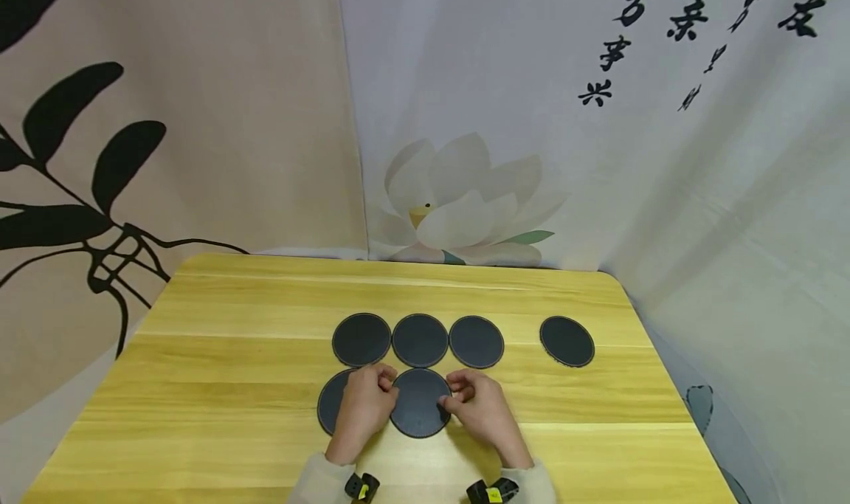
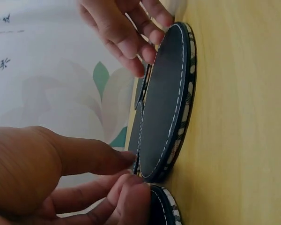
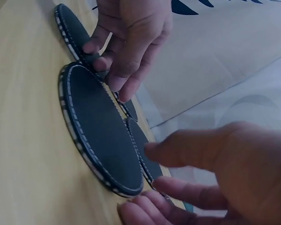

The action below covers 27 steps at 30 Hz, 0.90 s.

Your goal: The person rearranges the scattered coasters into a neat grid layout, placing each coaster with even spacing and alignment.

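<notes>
A black round coaster (image 1: 421, 404) with pale stitching and a patterned edge lies between my hands in the front row. My left hand (image 1: 367, 402) is at its left edge, thumb and fingers apart around the rim in the left wrist view. On the opposite side my right hand (image 1: 479, 408) has its thumb over the coaster's right edge in the head view, fingers loosely bent. The right wrist view shows a gap between that thumb (image 3: 161, 152) and the fingers. Another coaster (image 1: 330, 404), partly hidden by my left hand, sits to the left.
Behind them is a row of three matching coasters (image 1: 420, 340), set edge to edge. One more coaster (image 1: 567, 341) lies apart at the right. All are on a wooden table (image 1: 219, 386), backed by a printed curtain (image 1: 478, 83).
</notes>
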Available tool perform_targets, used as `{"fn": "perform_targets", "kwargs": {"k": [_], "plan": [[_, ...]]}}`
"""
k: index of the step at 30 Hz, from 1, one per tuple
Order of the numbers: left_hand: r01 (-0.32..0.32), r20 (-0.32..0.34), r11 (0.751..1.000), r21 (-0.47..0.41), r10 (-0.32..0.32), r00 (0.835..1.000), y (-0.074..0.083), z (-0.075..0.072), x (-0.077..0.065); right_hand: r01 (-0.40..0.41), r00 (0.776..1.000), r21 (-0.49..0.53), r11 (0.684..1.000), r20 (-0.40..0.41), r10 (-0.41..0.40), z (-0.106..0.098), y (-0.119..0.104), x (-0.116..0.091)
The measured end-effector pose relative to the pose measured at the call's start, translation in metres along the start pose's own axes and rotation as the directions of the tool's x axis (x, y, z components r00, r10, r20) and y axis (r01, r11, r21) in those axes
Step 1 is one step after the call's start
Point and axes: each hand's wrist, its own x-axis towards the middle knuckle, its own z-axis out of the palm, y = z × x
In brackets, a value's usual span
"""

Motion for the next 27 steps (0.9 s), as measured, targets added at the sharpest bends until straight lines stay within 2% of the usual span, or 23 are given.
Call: {"fn": "perform_targets", "kwargs": {"k": [3, 8, 16, 23, 27], "plan": [[-0.041, -0.010, 0.999, -0.010, 0.041, 0.999, 0.000, 0.000, 0.002, 0.006, 1.000, 0.006, 1.000, 0.023, -0.006, -0.006, 0.001, 0.001], [-0.081, 0.038, 0.993, -0.088, 0.085, 0.996, 0.002, -0.002, 0.008, 0.020, 1.000, 0.022, 1.000, -0.013, -0.020, -0.020, 0.003, 0.003], [-0.059, 0.153, 0.979, -0.193, 0.089, 0.984, 0.012, 0.000, 0.017, 0.062, 0.993, -0.030, 0.998, -0.095, -0.065, -0.044, 0.010, 0.006], [-0.060, 0.231, 0.971, -0.232, 0.115, 0.966, 0.025, 0.011, 0.022, 0.025, 0.991, -0.051, 0.998, -0.127, -0.031, -0.064, 0.017, 0.007], [-0.051, 0.276, 0.957, -0.284, 0.132, 0.952, 0.035, 0.019, 0.025, 0.003, 0.990, -0.067, 0.998, -0.139, -0.012, -0.077, 0.022, 0.009]]}}
